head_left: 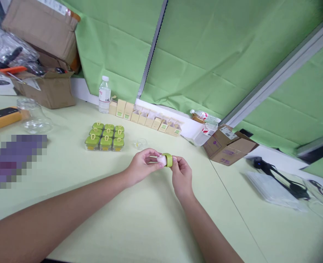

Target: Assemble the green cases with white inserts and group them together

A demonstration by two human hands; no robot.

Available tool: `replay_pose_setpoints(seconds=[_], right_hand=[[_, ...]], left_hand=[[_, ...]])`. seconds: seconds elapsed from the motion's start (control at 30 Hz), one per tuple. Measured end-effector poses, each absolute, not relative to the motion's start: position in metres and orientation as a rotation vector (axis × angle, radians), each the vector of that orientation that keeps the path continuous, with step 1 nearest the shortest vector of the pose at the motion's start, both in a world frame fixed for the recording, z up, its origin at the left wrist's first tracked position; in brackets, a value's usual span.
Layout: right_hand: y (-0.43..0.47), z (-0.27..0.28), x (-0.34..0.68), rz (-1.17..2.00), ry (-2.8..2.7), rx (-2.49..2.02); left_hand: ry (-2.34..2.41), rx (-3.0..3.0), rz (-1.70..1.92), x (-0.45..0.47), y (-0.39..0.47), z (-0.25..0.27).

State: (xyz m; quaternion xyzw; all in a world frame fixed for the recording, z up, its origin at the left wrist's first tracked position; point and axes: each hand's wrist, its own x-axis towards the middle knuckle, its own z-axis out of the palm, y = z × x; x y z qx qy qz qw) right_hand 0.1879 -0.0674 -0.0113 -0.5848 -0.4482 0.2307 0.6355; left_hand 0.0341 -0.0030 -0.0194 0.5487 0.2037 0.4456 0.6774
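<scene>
My left hand [139, 166] pinches a small, pale pinkish-white rounded piece [161, 160]. Against it, on the right, is a green square cap [168, 160], gripped between the thumb and fingers of my right hand [182, 179]. The two pieces meet just above the table; whether they are joined I cannot tell. Just beyond my left hand lies a small clear plastic piece [141, 144]. Further left, several small clear containers with green lids [106, 141] and yellowish loops on top stand in tight rows.
Small tan cartons [143, 117] line the back of the pale table [139, 223], beside an upright water bottle [104, 95]. Bottles [204, 133] lie near a cardboard box [228, 146] at right. A clear jar [35, 118] and stacked boxes [46, 89] are left; cables [284, 179] far right.
</scene>
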Motion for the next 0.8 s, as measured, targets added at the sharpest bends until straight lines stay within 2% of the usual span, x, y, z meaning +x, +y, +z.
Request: replay_pose_setpoints(seconds=[0.37, 0.8], right_hand=[[-0.067, -0.011, 0.185, 0.692, -0.925, -1.266], [-0.070, 0.000, 0.177, 0.981, -0.718, -1.144]], left_hand=[[0.510, 1.323, 0.974, 0.033, -0.004, -0.016], [0.553, 1.554, 1.164, 0.032, -0.014, -0.010]])
